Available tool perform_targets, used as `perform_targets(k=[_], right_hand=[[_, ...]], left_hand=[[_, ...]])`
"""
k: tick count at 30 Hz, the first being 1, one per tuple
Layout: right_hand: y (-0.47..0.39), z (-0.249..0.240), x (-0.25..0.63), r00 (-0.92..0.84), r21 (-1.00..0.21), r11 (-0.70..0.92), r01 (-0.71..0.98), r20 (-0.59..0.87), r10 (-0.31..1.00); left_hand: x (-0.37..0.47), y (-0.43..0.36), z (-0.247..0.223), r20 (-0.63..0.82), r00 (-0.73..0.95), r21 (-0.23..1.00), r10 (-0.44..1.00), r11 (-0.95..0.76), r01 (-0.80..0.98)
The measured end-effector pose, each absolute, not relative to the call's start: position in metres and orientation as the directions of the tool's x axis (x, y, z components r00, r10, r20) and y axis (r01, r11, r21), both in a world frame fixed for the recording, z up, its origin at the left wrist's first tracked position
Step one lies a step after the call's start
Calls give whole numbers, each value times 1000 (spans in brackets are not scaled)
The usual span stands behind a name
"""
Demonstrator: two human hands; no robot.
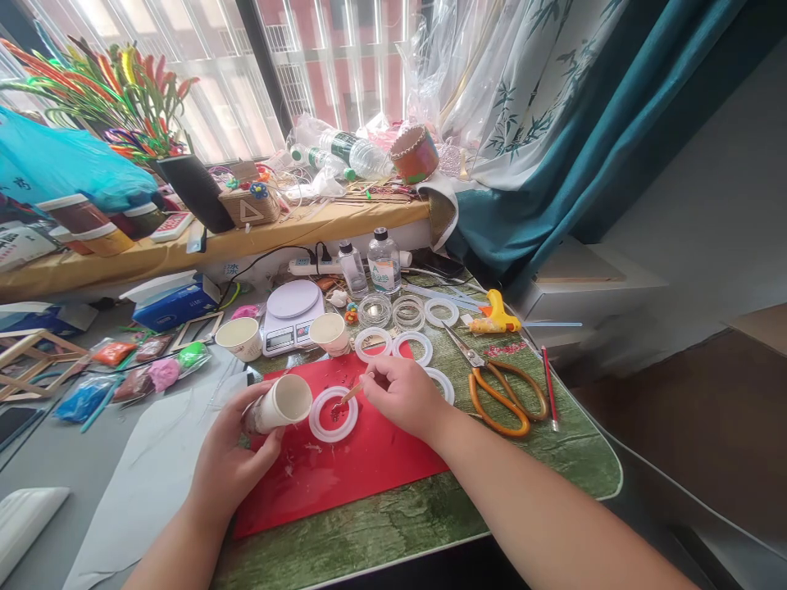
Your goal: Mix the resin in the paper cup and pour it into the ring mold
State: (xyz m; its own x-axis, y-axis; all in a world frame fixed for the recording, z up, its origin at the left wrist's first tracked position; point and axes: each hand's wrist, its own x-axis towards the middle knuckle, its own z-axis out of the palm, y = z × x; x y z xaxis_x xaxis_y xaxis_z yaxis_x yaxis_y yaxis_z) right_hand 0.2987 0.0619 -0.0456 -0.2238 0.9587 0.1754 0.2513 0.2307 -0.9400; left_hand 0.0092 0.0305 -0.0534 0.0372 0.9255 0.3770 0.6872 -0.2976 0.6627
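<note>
My left hand (243, 447) is wrapped round a white paper cup (284, 403), tilted with its mouth toward the right. My right hand (399, 393) pinches a thin wooden stick (352, 394). The stick's lower end, with something dark on it, is over a white ring-shaped mold (316, 422) lying on a red sheet (344, 483). Small dark bits show inside that ring. More ring molds, including one (372, 344) behind and one (443, 383) partly hidden by my right hand, lie close by. What is inside the cup cannot be made out.
Beyond stand a kitchen scale (293, 315), two paper cups (238, 338) (329, 333) and two clear bottles (352, 270) (384, 262). Orange-handled scissors (501, 393), a yellow glue gun (495, 315) and a red pencil (549, 389) lie right. Bagged colored clay (114, 352) sits left.
</note>
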Motion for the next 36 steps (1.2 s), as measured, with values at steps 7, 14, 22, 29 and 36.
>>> perform_targets(k=[7, 14, 22, 29, 36], right_hand=[[63, -47, 299, -224, -941, 232, 247, 178, 958], [62, -48, 298, -219, -937, 243, 252, 190, 957], [62, -48, 299, -216, -934, 254, 250, 202, 955], [62, -47, 298, -219, -936, 253, 245, 201, 955], [62, -47, 298, -216, -935, 257, 244, 206, 954]], left_hand=[[4, 31, -55, 366, 55, 661, 929, -301, 687], [5, 30, -53, 362, 56, 668, 931, -301, 681], [9, 29, -50, 361, 53, 674, 931, -300, 675], [8, 29, -52, 373, 47, 657, 927, -299, 692], [8, 29, -52, 371, 42, 652, 928, -292, 700]])
